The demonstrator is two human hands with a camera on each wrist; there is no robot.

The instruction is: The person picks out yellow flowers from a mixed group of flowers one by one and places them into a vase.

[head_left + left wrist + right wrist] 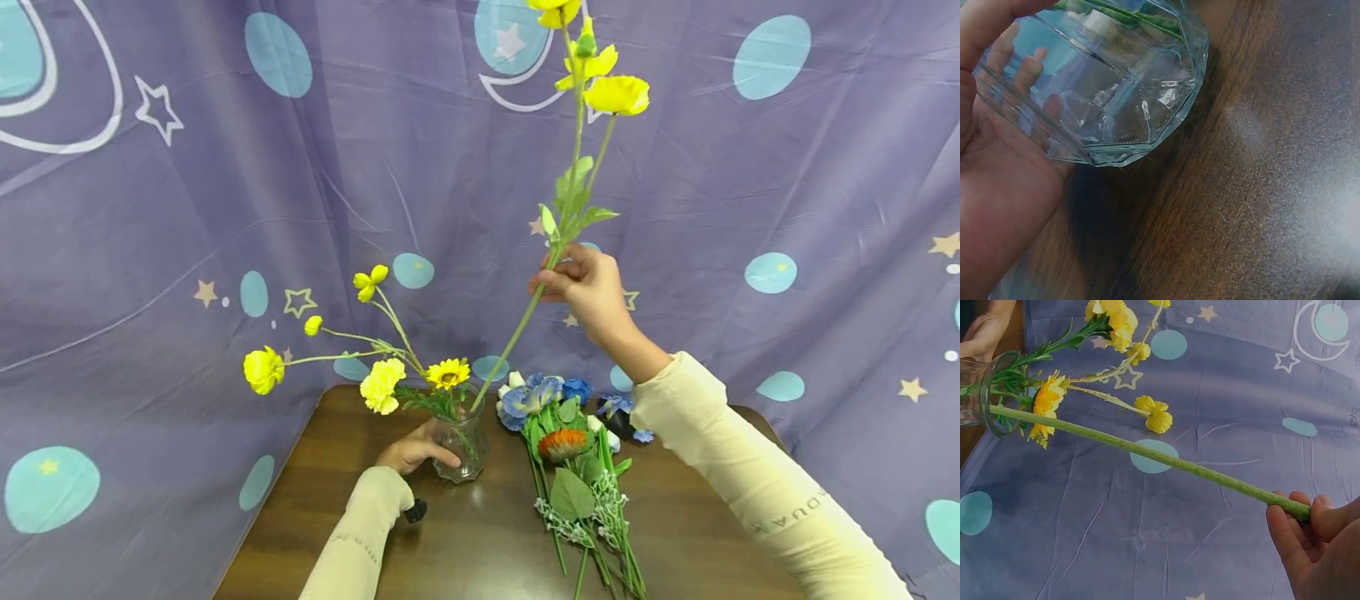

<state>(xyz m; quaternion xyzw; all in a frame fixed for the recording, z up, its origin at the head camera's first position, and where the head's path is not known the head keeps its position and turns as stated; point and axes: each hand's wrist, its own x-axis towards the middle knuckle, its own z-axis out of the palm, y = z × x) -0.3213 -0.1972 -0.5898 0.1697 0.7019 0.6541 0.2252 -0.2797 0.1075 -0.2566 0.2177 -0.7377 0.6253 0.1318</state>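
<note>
My left hand [417, 448] holds a clear glass vase [459, 468] around its side on the table; in the left wrist view the faceted vase base [1129, 119] shows beside the palm. Pinched between my right thumb and fingers [585, 287] is the green stem of a tall yellow flower [617, 95] with several blooms. Its lower end dips into the vase mouth [999, 394], as the right wrist view shows. Standing in the vase are a yellow sunflower [448, 374], a ruffled yellow carnation [382, 386] and a branching yellow spray [263, 370] leaning left.
Right of the vase, a pile of loose flowers lies on the brown table [480, 550]: blue blooms [531, 398], an orange flower [562, 444], green leaves and small white sprigs [611, 500]. A purple patterned curtain [450, 167] hangs behind the table.
</note>
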